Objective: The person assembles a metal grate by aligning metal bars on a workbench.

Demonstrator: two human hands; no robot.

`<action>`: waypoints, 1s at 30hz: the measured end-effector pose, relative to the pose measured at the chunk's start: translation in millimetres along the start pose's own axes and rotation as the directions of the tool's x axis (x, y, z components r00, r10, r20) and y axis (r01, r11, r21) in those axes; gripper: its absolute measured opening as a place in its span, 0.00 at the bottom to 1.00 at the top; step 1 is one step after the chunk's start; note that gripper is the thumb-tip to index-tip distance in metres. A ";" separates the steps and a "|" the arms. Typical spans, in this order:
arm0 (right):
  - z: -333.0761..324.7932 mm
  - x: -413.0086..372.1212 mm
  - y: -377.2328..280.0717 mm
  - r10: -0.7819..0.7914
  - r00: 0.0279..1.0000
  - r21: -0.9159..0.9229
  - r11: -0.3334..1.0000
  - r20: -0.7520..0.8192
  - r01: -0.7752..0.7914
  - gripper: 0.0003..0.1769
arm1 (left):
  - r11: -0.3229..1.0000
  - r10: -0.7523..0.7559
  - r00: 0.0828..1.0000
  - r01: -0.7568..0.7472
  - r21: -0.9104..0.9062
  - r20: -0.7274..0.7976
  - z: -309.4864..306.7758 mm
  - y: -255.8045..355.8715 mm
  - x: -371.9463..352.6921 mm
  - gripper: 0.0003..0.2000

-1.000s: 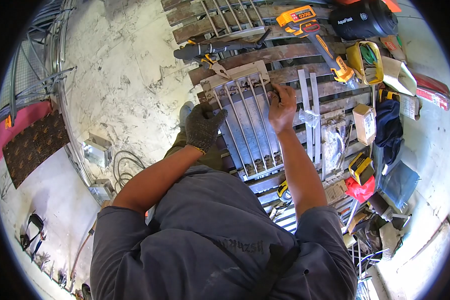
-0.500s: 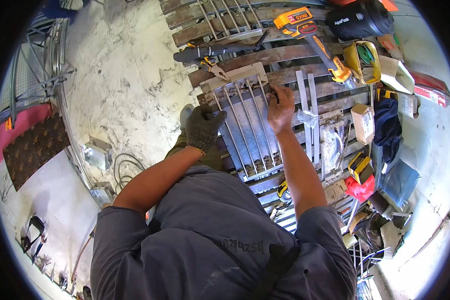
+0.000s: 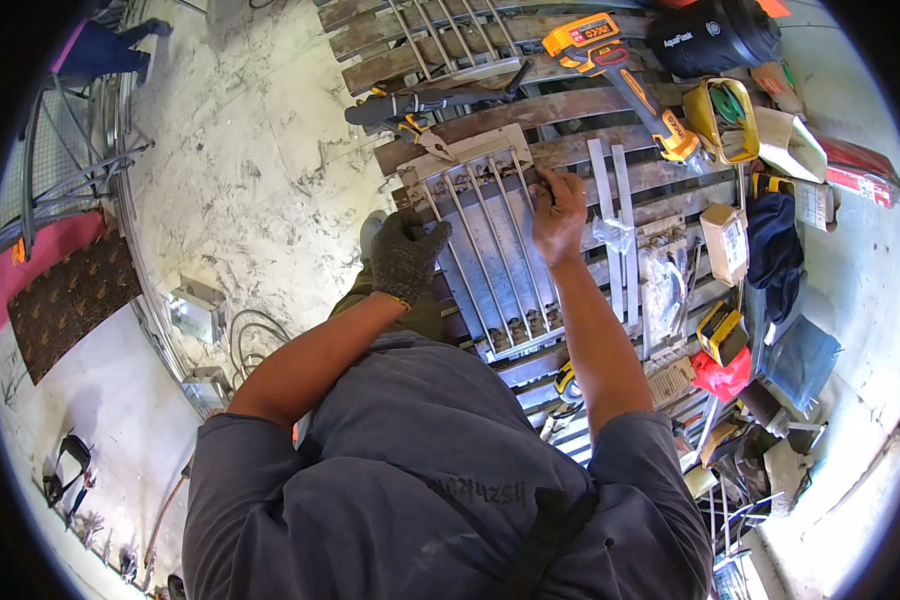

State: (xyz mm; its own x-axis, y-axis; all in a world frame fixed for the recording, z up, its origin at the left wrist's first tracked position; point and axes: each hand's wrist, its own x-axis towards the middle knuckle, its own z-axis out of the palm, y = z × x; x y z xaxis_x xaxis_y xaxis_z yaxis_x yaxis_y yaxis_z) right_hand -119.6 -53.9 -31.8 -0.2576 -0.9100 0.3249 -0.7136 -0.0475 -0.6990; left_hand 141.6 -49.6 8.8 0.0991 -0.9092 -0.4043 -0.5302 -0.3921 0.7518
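A grey metal grille frame (image 3: 490,245) with several parallel bars lies on a slatted wooden bench (image 3: 570,105). My left hand (image 3: 405,258), in a dark knit glove, grips the frame's left edge. My bare right hand (image 3: 558,212) rests on the frame's right edge near its far corner, fingers curled on the bar there; whether it pinches some small part I cannot tell. Two loose flat metal strips (image 3: 610,220) lie just right of my right hand.
Pliers (image 3: 410,130) and a black tool (image 3: 430,100) lie beyond the frame. A yellow power tool (image 3: 620,70), a black case (image 3: 715,38), small boxes (image 3: 725,245), a tape measure (image 3: 720,330) and clutter crowd the right side. Marble floor (image 3: 250,160) lies left.
The view has shifted slightly. My right hand crept a little up along the frame's right edge; my left hand kept its grip.
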 end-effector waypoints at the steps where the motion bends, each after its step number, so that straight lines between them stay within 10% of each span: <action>1: 0.6 -0.4 0.6 -0.001 1.000 -0.006 1.000 -0.004 0.001 0.19 | 1.000 0.014 1.000 -0.014 -0.003 -0.008 0.0 0.5 -0.3 0.20; 30: -7.4 3.2 7.6 -0.158 0.984 -0.137 0.976 0.079 0.168 0.15 | 0.999 -0.038 0.999 0.037 0.020 0.026 -1.4 1.7 -0.4 0.20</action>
State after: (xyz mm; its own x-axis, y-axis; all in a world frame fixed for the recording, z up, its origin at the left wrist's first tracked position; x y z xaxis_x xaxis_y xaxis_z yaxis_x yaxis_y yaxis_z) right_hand -130.6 -54.1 -31.4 -0.0893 -0.9208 0.3798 -0.8294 -0.1424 -0.5403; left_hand 141.8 -50.1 11.0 0.0973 -0.8900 -0.4454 -0.5425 -0.4227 0.7260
